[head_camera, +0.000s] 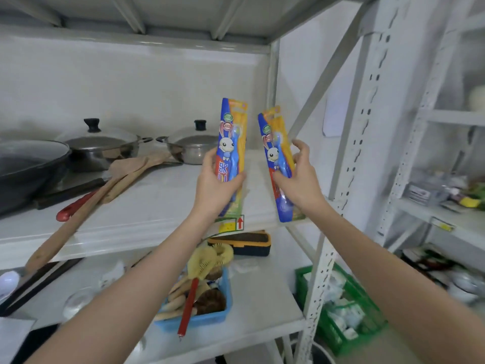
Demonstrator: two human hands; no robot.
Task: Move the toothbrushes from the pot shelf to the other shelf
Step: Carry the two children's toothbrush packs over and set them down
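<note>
While both packs stand upright mid-frame, left hand (214,183) clenches 1 toothbrush pack (232,145), right hand (299,177) grasps the other pack (278,164), nearer the right-side shelf (451,219).

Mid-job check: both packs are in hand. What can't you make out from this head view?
- Head view: lower end of the left pack, covered by the left hand.
- Whether the right hand holds one right pack or two stacked: too blurred.
- Right shelf contents: motion blur.
- Wok: cut off by the left edge.
</note>
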